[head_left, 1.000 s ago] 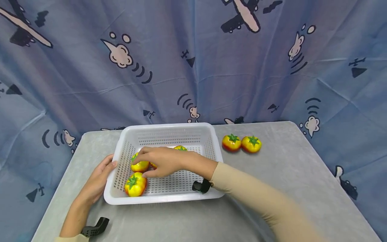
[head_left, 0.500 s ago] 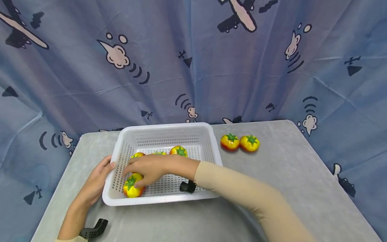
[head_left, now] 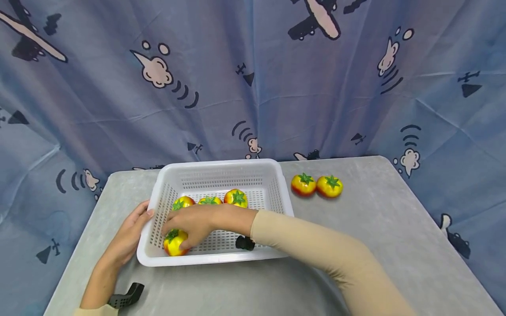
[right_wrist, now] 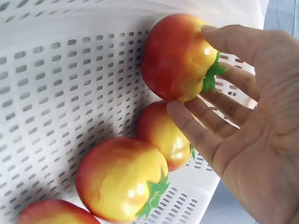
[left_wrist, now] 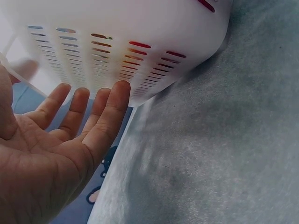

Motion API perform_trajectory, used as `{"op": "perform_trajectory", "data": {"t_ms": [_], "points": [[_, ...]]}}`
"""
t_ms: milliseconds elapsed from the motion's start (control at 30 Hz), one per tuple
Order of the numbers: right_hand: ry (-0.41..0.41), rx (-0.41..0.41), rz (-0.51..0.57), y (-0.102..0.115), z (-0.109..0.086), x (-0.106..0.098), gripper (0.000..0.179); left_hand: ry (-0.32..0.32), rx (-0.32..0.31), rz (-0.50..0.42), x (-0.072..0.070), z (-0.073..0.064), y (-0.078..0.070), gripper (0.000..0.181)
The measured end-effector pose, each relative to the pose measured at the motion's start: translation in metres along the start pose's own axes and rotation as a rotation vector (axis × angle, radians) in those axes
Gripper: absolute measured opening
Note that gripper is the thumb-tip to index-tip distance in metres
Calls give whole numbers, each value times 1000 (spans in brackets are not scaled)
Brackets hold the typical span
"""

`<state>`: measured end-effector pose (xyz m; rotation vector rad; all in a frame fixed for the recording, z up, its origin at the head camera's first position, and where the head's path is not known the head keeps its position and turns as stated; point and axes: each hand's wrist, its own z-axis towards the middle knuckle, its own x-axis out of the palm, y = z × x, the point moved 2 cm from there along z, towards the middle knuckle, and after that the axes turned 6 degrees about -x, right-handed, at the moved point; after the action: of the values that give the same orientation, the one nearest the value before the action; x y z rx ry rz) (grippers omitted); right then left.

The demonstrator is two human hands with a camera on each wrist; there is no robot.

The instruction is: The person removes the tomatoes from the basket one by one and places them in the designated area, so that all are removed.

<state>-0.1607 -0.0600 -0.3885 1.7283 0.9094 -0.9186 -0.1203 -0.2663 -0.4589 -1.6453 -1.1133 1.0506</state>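
Note:
A white perforated plastic basket stands on the table with several red-yellow tomatoes with green leafy tops inside. My left hand holds its left rim, thumb over the edge; in the left wrist view its fingers lie against the outer wall. Down in the basket's near left corner, my right hand grips a tomato. The right wrist view shows thumb and fingers on opposite sides of that tomato. Behind the hand sit three more: a left tomato, a middle tomato and a right tomato.
Two tomatoes touch each other on the grey table right of the basket: one tomato and another tomato. A blue patterned curtain hangs behind the table's far edge.
My right hand has moved from the far left tomato toward the near left one and now grips it. Tomatoes behind it have come into view. The left hand stays at the rim.

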Motion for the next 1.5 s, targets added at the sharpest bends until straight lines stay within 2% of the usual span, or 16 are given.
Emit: {"op": "perform_trajectory", "data": {"t_ms": [300,733,1067,1267,1500], "points": [[11,-67,-52,3,4,5,55,-15,-23,5,-1,-1,1,60],[53,-15,-28,0,2,4,52,-17,-20,-33,4,5,1,58],[35,-8,-19,0,2,4,50,-13,-13,-15,-3,2,4,56],[-13,-23,-26,-2,-9,-2,51,2,6,-52,-2,2,2,55],[-85,23,3,-6,-35,-11,57,-12,6,-50,-1,3,0,55]]}}
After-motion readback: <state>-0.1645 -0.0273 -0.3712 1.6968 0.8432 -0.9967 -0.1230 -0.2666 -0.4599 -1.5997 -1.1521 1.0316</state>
